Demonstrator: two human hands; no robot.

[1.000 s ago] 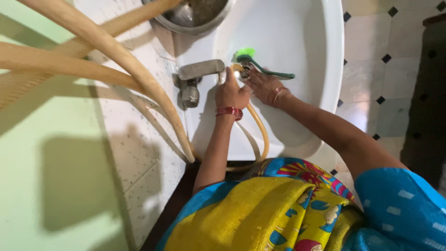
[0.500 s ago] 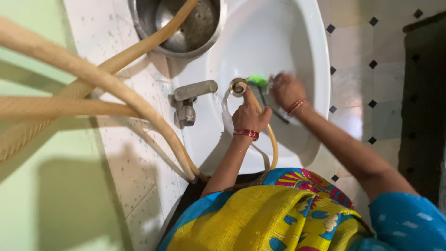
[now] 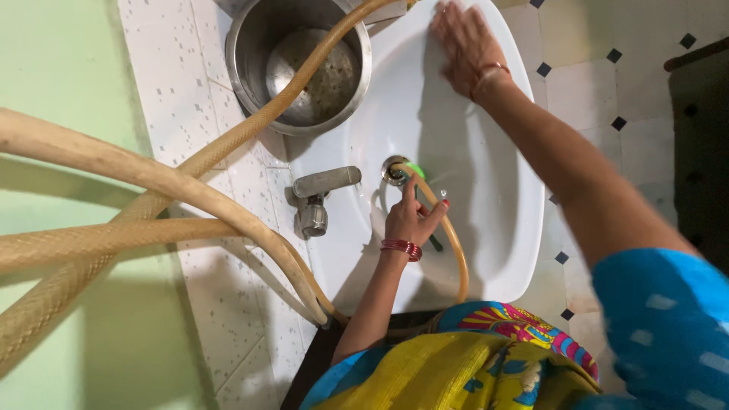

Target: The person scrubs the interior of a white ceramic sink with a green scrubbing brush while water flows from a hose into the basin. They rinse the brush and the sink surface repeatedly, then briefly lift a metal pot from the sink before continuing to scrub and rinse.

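Reaching up the middle of the basin (image 3: 501, 250), the left hand (image 3: 410, 220) is pinching the thin hose (image 3: 453, 243) near its metal end, fingers bent around the tube, forearm rising straight from the basin's near rim. A red bangle (image 3: 402, 248) is circling that wrist. The hose tip is lying at the drain, just right of the tap (image 3: 319, 193), with a bit of green (image 3: 414, 168) showing beside it; what the green thing is, cannot tell.

The right hand (image 3: 463, 42) is lying flat on the basin's far inner wall, fingers spread, palm down, gripping nothing. Its arm is stretching long and diagonal across the basin's right side, blue sleeve blurred at the shoulder.

Basin: white glazed ceramic, oval, smooth, wet-looking. Tap: dull grey metal, short lever, sitting on the basin's left rim. Pot (image 3: 304, 61): round steel, stained inside, standing at the basin's far-left corner on speckled white tile. Thick hoses (image 3: 152, 182): tan, braided texture, looping left of the basin, one running across the pot's mouth.
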